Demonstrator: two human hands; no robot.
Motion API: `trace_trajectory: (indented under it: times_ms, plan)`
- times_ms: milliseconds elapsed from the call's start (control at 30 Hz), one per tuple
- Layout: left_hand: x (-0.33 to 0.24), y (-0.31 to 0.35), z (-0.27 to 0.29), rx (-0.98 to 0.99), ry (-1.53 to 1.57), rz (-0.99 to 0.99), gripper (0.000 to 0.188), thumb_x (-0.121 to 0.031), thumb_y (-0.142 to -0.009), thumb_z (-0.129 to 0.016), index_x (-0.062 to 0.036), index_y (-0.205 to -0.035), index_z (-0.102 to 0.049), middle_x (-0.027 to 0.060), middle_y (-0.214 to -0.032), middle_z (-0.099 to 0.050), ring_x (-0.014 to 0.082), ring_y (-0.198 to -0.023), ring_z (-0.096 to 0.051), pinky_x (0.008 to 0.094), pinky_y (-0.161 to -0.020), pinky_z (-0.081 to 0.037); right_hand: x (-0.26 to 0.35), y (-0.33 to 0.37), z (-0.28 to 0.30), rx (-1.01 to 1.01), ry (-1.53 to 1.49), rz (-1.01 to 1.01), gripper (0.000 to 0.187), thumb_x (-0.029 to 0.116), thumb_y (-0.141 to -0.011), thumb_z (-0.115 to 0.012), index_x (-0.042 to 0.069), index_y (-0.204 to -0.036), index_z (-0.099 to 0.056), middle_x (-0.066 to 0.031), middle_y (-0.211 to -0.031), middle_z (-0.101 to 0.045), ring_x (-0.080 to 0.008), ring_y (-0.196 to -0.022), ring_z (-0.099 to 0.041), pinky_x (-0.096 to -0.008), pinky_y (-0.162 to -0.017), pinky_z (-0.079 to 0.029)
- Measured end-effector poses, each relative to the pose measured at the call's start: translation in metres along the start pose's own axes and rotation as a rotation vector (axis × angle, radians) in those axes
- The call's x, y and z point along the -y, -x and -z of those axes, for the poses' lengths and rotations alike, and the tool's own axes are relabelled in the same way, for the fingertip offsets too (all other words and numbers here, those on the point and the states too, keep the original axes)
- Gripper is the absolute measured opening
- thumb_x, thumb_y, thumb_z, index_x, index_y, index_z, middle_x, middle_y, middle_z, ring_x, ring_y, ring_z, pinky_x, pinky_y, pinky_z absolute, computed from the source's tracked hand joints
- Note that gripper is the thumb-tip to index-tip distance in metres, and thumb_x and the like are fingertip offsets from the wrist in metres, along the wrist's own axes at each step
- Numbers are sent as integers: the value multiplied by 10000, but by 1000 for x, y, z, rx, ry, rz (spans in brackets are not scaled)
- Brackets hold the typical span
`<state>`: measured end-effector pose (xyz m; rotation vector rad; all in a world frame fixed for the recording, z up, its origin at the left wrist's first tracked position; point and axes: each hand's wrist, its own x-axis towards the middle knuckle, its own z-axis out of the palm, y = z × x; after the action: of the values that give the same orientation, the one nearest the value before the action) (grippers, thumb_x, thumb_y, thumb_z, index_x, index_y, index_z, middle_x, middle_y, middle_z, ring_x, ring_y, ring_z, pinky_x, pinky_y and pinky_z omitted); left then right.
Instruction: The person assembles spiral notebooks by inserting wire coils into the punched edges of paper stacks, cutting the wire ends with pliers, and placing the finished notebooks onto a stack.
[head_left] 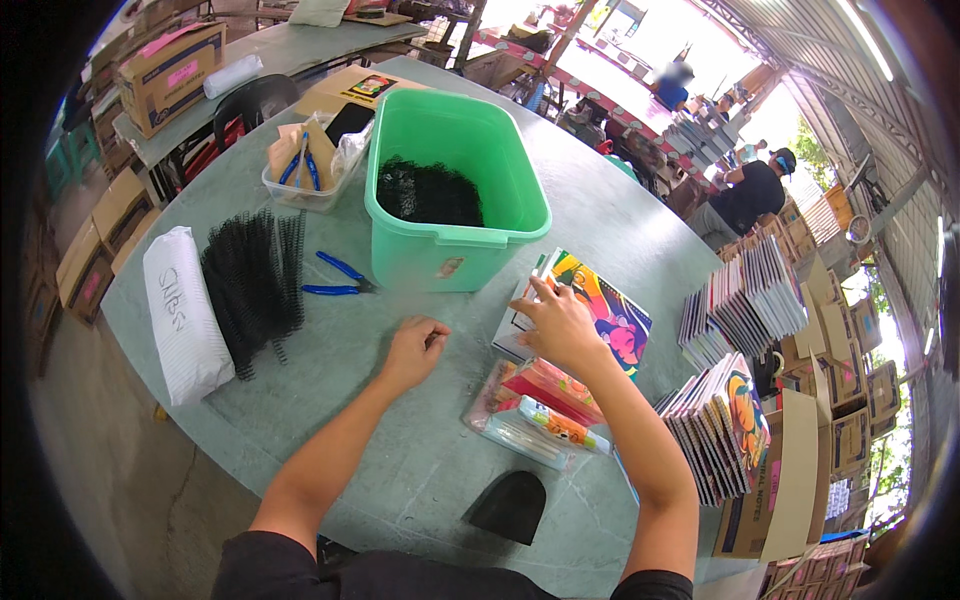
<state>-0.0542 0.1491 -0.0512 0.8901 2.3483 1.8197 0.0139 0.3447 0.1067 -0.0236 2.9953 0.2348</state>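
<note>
My right hand point(558, 322) lies over a small pile of notebooks point(622, 330) with colourful illustrated covers, its fingers spread across the pale part of the top one. Loosely curled, my left hand point(416, 350) rests at the table's middle, apart from the notebooks; whatever its fingers may hold is hidden. Beyond the hands stands a green plastic tub point(440, 262) with black coils point(428, 192) in the bottom. Blue-handled pliers point(340, 278) lie left of the tub. Farther left is a bundle of black spiral binding coils point(255, 285) beside a white wrapped roll point(183, 315).
A clear container point(303, 190) holds more blue-handled tools. Nearer me are plastic-wrapped packets point(545, 395), a glue-like tube point(563, 425) and a black rounded piece point(510, 507). Notebook stacks point(715, 425) and cartons point(775, 490) stand at right. Another person point(745, 200) works farther back.
</note>
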Motion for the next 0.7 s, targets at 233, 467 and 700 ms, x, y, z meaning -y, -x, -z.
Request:
trace_trajectory:
  times_ms: [233, 467, 700]
  plan:
    - [2, -1, 0, 10, -43, -24, 105, -33, -796, -603, -10, -893, -636, 100, -847, -597, 212, -772, -570, 307, -679, -484, -9, 7, -17, -138, 44, 52, 537, 306, -675, -763, 182, -1167, -589, -106, -1345, -461, -363, -1102, -528, -427, -868, -492]
    - [1, 0, 1, 8, -9, -31, 101, -35, -796, -604, -14, -890, -637, 103, -852, -603, 226, -787, -568, 314, -679, -486, -15, 15, -15, -127, 38, 186, 499, 242, -721, -699, 114, -1180, -552, -114, -1285, -485, -360, -1024, -564, -415, -831, -516]
    - [-6, 2, -3, -13, -58, -1, 100, -57, -805, -614, -29, -897, -641, 100, -863, -613, 210, -809, -580, 303, -696, -493, -30, 29, 6, -366, -256, 33, 555, -2, -724, -529, 45, -1272, -454, -219, -1341, -431, -401, -1112, -519, -439, -911, -456]
